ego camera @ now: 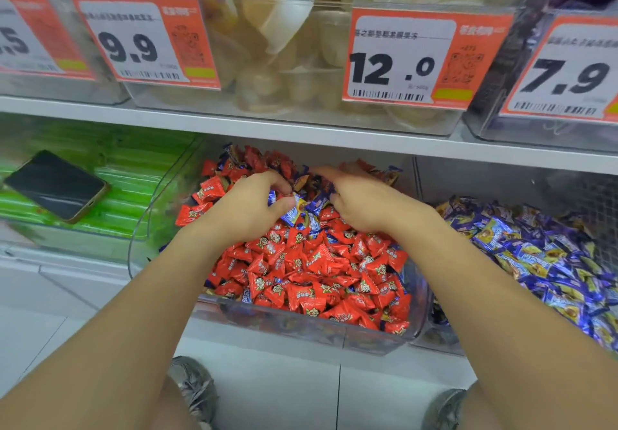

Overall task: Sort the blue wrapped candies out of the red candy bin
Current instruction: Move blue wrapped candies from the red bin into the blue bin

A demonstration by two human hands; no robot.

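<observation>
Pinching a blue candy [291, 210] between thumb and curled fingers, the left hand [249, 207] sits knuckles-up over the middle of the red bin [374, 337]. Beside it, the right hand [359, 197] reaches palm-down into the heap, fingers bent forward among blue wrappers at the back; whether it grips any cannot be told. Both forearms stretch in from below. Red candies [311, 269] fill the bin, too many to count, with a few blue ones mixed in near the hands. One blue bin [541, 252] stands just right. One phone [55, 185] lies on the green bin [110, 162]. Four price tags hang above; two shoes show below.
</observation>
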